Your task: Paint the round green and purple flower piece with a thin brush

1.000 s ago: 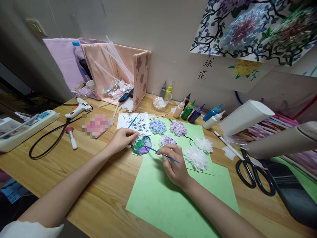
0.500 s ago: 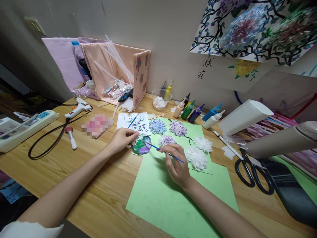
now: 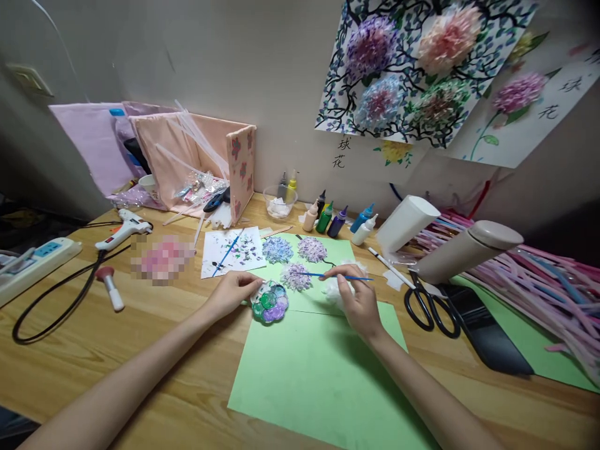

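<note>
My left hand pinches the edge of a flower-shaped paint palette smeared with green and purple. In my right hand is a thin blue paintbrush, its tip at the lilac paper flower. Whether the bristles touch the petals I cannot tell. Behind it, a blue flower and another lilac flower lie on green paper. White flowers are partly hidden behind my right hand. A second blue brush rests on a paint-spotted white sheet.
Paint bottles and a clear bowl stand along the wall. To the right are black scissors, a phone-like black slab and a tumbler. At left lie a glue gun with its cord and a power strip.
The brush in my right hand has moved from the palette to the lilac flower. My left hand keeps the palette, now nearer to me and apart from the spotted sheet. The view has shifted.
</note>
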Demonstrator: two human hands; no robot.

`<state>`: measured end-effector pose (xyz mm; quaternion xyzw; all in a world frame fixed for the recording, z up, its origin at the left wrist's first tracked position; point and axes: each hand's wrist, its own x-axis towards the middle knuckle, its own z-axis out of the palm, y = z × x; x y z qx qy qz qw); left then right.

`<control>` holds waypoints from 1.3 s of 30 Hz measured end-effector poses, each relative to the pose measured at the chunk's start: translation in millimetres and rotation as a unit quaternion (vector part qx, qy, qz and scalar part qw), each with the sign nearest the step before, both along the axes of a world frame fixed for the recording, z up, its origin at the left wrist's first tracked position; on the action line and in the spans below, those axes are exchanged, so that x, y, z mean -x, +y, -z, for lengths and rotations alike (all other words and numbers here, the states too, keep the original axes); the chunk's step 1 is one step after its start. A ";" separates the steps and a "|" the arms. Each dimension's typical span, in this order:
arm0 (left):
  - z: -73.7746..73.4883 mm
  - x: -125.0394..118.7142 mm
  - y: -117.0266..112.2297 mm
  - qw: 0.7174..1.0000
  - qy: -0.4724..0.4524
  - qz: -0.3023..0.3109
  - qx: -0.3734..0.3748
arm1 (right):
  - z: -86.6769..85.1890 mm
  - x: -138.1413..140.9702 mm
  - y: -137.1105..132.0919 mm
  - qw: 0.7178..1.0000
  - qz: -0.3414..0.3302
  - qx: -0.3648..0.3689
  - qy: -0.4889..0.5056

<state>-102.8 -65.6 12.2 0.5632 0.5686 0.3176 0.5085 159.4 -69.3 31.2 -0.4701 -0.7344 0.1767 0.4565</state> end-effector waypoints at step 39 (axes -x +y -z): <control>8.4 3.6 4.3 0.999 0.026 0.040 0.005 | -11.8 5.4 9.2 0.993 -0.056 0.015 -0.107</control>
